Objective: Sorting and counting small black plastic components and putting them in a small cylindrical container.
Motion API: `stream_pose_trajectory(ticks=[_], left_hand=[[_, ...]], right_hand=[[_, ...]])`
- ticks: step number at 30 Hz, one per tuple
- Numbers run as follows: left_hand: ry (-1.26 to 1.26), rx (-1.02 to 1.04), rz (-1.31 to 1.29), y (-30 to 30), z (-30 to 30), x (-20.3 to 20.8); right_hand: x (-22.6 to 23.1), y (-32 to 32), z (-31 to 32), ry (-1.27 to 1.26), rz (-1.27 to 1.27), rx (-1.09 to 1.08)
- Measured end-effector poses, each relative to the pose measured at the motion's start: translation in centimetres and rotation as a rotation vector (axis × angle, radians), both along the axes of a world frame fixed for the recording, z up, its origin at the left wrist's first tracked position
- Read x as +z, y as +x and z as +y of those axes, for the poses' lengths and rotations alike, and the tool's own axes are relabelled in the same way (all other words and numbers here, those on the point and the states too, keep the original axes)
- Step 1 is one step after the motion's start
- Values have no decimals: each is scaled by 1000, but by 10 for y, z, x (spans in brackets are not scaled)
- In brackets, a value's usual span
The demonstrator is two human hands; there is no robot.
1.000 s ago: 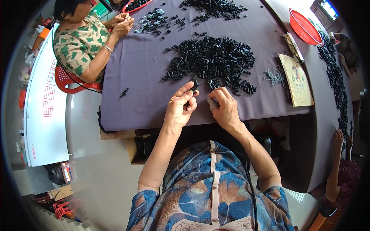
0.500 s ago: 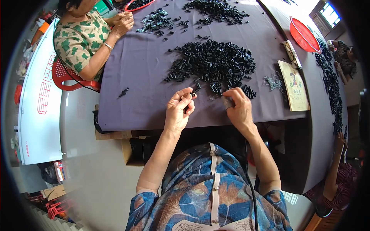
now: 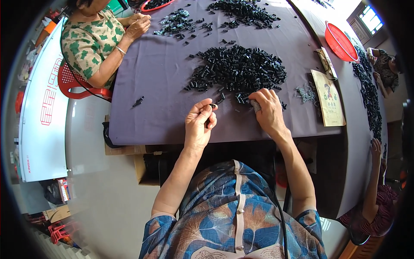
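Left hand (image 3: pixel 200 121) pinches black piece (image 3: pixel 213 106), end probably exposed for access — right hand (image 3: pixel 269 113) half-curled at black pile (image 3: pixel 241 69), can't tell if holding.

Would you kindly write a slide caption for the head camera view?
Left hand pinching a small black part, right hand at the near edge of a black pile.

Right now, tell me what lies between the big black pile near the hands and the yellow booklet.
In the head view, a small scatter of clear pieces lies between the black pile and the yellow booklet, on the purple cloth.
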State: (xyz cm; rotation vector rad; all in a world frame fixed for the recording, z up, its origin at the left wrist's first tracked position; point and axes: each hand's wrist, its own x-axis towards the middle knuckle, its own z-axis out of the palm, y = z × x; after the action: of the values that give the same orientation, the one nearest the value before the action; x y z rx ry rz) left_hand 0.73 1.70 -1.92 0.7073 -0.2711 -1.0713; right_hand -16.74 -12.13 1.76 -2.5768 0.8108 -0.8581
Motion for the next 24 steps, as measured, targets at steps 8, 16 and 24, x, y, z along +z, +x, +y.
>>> stream_pose_trajectory(ticks=[8,16,24], left_hand=[[6,5,12,-1,0,3],[-3,17,-23,-2,1,2],[-40,-5,-15,-1,0,1]], right_hand=[[7,16,-13,-83,202,100],[6,14,-6,-39,90,53],[20,-20,-11,77,-38,-68]])
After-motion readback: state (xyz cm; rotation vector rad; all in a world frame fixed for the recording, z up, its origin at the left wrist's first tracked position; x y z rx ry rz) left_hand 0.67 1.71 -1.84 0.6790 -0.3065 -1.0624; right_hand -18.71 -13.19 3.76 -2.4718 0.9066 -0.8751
